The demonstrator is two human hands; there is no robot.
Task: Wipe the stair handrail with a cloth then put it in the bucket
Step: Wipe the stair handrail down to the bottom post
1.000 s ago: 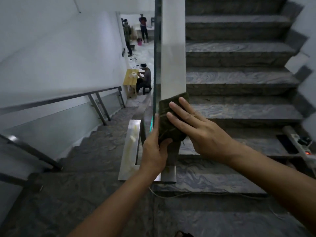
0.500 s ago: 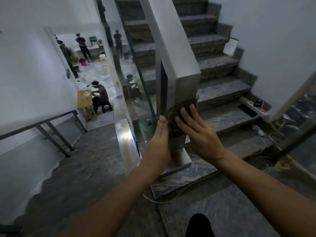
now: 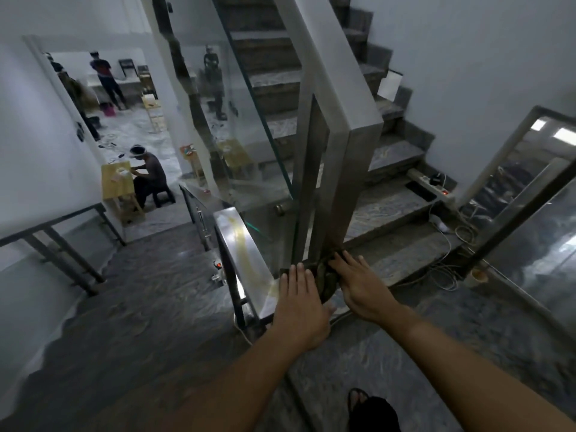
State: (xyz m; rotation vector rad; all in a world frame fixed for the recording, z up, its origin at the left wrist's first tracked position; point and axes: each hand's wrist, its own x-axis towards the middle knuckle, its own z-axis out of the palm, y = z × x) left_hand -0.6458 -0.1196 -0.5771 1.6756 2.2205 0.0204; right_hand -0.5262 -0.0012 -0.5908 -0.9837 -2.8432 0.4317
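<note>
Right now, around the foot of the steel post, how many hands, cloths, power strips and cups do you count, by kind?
Hands: 2, the left hand and the right hand, both on the cloth
Cloth: 1
Power strip: 1, on a step
Cup: 1, on the floor
Total: 5

A dark cloth (image 3: 327, 280) is bunched round the foot of the steel handrail post (image 3: 346, 188). The left hand (image 3: 300, 302) presses it from nine o'clock and the right hand (image 3: 363, 289) from three o'clock (fingers straight on both). From the hands, a power strip (image 3: 428, 183) lies on a step (image 3: 389, 210) at two o'clock. At ten o'clock a person (image 3: 149, 176) sits at a wooden table (image 3: 117, 183).
</note>
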